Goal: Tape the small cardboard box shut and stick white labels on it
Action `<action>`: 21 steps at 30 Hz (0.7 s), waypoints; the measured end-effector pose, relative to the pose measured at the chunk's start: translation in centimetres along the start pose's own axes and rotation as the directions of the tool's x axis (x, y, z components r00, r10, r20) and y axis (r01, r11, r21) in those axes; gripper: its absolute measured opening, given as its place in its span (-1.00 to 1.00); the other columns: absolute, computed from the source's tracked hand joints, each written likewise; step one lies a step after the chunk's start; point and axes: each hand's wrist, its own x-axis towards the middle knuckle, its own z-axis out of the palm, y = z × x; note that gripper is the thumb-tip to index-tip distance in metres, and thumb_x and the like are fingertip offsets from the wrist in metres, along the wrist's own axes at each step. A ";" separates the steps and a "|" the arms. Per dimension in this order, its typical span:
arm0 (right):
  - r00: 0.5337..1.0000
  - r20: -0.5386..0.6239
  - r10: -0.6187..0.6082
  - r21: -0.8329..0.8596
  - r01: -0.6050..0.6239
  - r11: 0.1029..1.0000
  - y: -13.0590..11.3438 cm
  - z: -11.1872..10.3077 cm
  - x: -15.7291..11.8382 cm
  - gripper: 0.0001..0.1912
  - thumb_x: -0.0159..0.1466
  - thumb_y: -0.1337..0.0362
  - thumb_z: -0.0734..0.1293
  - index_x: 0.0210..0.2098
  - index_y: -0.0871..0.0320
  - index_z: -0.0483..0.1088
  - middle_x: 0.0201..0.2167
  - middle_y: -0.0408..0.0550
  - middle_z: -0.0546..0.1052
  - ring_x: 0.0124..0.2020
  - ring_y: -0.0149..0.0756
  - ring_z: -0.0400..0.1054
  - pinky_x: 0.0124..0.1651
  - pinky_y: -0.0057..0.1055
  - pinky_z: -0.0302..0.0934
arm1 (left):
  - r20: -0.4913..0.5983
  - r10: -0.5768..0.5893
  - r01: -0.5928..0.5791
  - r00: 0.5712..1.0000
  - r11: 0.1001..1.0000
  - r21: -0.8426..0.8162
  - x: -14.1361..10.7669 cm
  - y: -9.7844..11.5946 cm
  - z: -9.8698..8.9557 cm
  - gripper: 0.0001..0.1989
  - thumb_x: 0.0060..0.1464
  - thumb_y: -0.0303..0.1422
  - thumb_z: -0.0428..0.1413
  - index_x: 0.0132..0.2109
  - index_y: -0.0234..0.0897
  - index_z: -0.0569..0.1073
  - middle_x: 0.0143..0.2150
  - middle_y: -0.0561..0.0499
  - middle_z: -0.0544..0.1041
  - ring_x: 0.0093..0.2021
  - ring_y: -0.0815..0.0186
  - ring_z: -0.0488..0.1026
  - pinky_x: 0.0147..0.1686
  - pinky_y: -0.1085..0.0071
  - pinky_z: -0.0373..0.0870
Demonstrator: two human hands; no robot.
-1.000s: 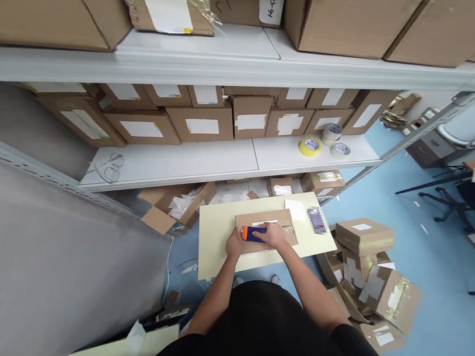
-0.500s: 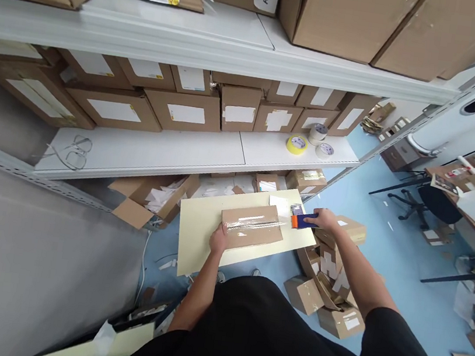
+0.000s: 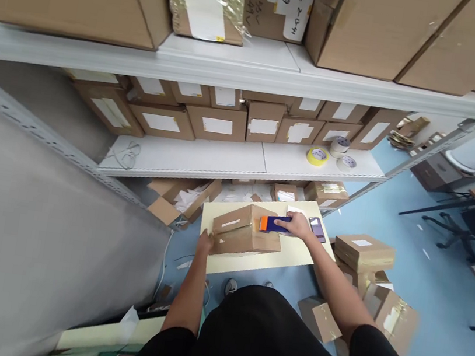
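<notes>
The scene is viewed by one head-worn camera, pitched forward and down over the torso. The counter, left hand and right hand are framed from above at middle range, while the shelf is faced beyond them.

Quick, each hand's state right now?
Left hand: at the box's left end; fingers mostly hidden, so open or closed cannot be told.
Right hand: closed, holding the blue-and-orange tool.

The left hand is indistinct against the box. The right hand hides part of the tape dispenser. The top edge crops the upper boxes.
</notes>
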 end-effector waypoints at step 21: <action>0.998 0.055 0.043 -0.073 -0.039 0.997 -10.8 3.6 -1.8 -0.48 0.23 -0.24 0.39 -0.26 0.11 0.58 -0.22 0.08 0.67 -0.12 -0.09 0.54 -0.19 -0.41 0.24 | 0.138 0.199 -0.209 0.970 0.976 0.056 -2.9 7.8 2.6 -0.49 0.40 -0.04 -0.10 0.24 -0.33 0.36 0.15 -0.30 0.58 0.15 0.05 0.54 0.08 0.26 0.40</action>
